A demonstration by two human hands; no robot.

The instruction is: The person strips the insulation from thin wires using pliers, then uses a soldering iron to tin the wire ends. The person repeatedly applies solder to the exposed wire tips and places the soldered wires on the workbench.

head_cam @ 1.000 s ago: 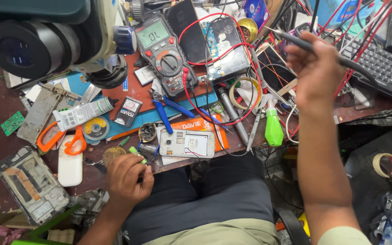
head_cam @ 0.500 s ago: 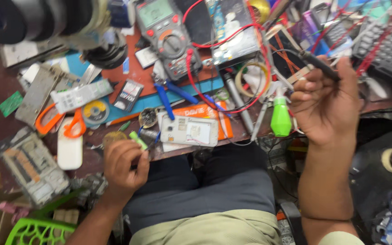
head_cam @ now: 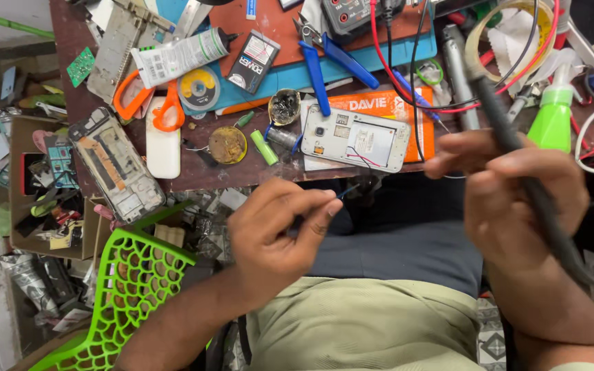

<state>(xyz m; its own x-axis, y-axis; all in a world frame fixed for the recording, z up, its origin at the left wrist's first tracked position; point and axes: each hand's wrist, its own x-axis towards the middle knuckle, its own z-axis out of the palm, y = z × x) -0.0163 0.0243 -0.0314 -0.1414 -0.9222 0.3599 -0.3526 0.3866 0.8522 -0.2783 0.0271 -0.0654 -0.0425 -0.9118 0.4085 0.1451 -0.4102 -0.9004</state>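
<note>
Both hands have been drawn back from the bench toward the lap since the earlier frames, and the bench now sits higher in the view. The left hand [head_cam: 276, 230] is held over the thighs below the bench edge, with thumb and forefinger pinched together on a thin wire [head_cam: 344, 193] whose blue end shows just past the fingertips. The right hand [head_cam: 513, 196] is closed around a dark soldering iron [head_cam: 510, 141], which runs up across the bench edge; its cord trails down past the wrist. The tip of the iron is blurred and cannot be told.

An opened white phone [head_cam: 355, 137] lies on the bench [head_cam: 194, 175] just above the left hand, resting partly on an orange box [head_cam: 393, 110]. A green cell [head_cam: 264, 147] and a round tin [head_cam: 227, 144] lie to its left. Orange scissors [head_cam: 151, 103], a white tube [head_cam: 180, 56] and blue pliers [head_cam: 324, 65] are found farther back. A green spray bottle [head_cam: 553, 120] stands beside the iron. A green chair [head_cam: 132, 275] is seen beside the left forearm.
</note>
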